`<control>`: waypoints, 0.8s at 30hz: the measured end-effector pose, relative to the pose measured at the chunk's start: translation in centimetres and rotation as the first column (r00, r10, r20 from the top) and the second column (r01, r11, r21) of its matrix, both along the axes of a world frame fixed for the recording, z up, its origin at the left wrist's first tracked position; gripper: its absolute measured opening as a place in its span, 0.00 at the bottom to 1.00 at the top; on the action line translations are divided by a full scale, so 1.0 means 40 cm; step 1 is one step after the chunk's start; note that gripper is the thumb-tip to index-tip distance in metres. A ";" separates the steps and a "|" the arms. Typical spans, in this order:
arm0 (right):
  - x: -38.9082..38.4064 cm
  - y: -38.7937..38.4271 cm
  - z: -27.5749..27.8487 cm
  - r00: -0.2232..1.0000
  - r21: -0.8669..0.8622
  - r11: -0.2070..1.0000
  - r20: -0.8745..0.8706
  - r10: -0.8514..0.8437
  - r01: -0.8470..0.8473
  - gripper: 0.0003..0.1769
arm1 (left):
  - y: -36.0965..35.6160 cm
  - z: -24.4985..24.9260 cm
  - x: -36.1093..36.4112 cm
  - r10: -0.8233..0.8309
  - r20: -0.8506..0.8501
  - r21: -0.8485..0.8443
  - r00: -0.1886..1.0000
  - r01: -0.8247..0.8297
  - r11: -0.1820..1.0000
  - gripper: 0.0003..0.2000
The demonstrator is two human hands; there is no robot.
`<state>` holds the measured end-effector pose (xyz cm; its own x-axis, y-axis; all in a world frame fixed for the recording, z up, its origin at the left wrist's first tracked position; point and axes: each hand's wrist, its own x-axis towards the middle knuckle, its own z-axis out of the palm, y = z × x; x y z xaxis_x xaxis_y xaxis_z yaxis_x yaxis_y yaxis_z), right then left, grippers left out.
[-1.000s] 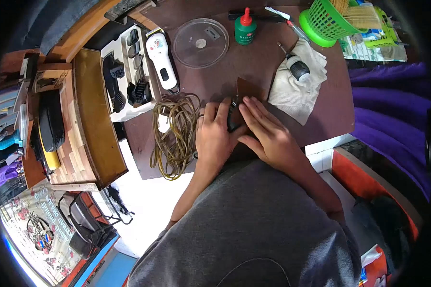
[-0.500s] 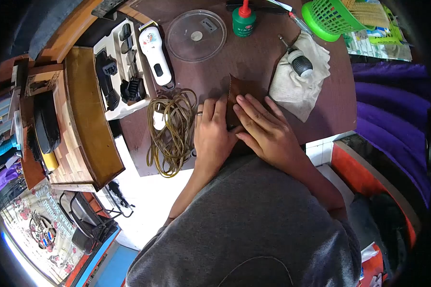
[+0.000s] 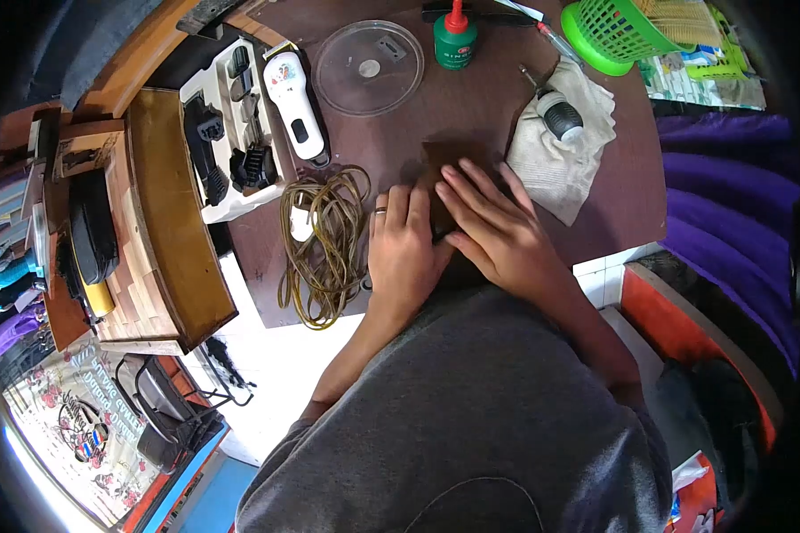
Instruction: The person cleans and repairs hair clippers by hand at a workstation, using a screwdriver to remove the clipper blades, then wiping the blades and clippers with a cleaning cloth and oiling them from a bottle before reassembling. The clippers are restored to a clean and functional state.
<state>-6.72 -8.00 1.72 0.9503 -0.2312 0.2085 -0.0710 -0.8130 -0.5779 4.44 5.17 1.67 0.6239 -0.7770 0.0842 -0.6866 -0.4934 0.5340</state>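
Observation:
A thin brown sheet (image 3: 443, 153), sandpaper or leather by its look, lies on the table in front of me. My right hand (image 3: 498, 218) rests palm down across it, fingers stretched out and pressing its surface; anything beneath them is hidden. At the sheet's left side, my left hand (image 3: 404, 244) lies flat with its fingers straight and a ring on one of them. The two thumbs come close together at the near end. Left of that hand is a coiled brown cord (image 3: 322, 249), just apart from it.
A white hair clipper (image 3: 295, 107) lies beside a tray of clipper combs (image 3: 280, 178). Farther back are a clear round lid (image 3: 369, 98) and a green oil bottle (image 3: 455, 46). To the right, a dark rounded tool (image 3: 560, 115) rests on a white cloth (image 3: 564, 178), near a green basket (image 3: 609, 40).
My right hand's fingers have shifted slightly over the sheet, and its far corner now lies flatter. The whole view has moved a little; the other things stay in place.

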 end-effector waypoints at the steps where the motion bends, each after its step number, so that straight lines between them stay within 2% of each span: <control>1: 0.024 -0.008 -0.006 1.000 -0.026 0.999 -0.001 0.019 -0.019 0.32 | 0.001 -0.003 0.000 -0.012 -0.006 0.002 1.000 0.012 1.000 0.32; 3: 0.038 -0.005 -0.009 0.999 -0.062 0.998 -0.014 0.030 -0.031 0.32 | -0.003 -0.004 0.003 -0.022 -0.044 -0.021 0.999 0.021 1.000 0.28; 6: 0.024 0.004 -0.018 0.999 0.020 1.000 0.034 0.001 -0.002 0.32 | -0.005 -0.006 0.008 -0.024 -0.097 -0.046 0.995 0.020 0.999 0.27; 8: -0.017 0.006 -0.013 1.000 0.075 0.997 0.022 0.015 -0.017 0.32 | -0.005 -0.002 0.005 0.024 -0.129 -0.008 0.991 -0.026 1.000 0.30; 9: -0.036 0.006 -0.006 1.000 0.083 0.997 -0.011 0.008 -0.007 0.31 | -0.004 0.001 0.006 0.001 -0.098 -0.013 0.995 -0.002 1.000 0.33; 12: -0.054 0.005 0.000 0.999 0.066 0.998 -0.033 0.010 -0.007 0.30 | -0.002 0.010 0.005 -0.057 -0.045 0.020 0.997 0.058 0.998 0.35; 17: 0.018 -0.001 -0.031 0.999 0.060 0.998 0.050 -0.005 0.002 0.29 | -0.002 -0.009 0.011 -0.091 -0.029 -0.004 0.995 0.091 0.996 0.33; 19: 0.021 0.002 -0.032 0.997 0.062 0.998 0.071 -0.009 0.005 0.29 | -0.002 -0.010 0.024 -0.081 -0.129 0.010 0.988 0.083 0.997 0.33; 21: -0.014 0.005 -0.018 0.999 0.164 0.986 0.029 -0.024 0.018 0.28 | -0.001 -0.012 0.018 -0.060 -0.114 0.000 0.992 0.060 0.998 0.33; 24: -0.066 0.000 -0.015 1.000 0.197 0.980 -0.003 0.004 -0.003 0.28 | -0.011 0.006 0.017 -0.041 -0.116 -0.007 0.992 0.040 0.999 0.34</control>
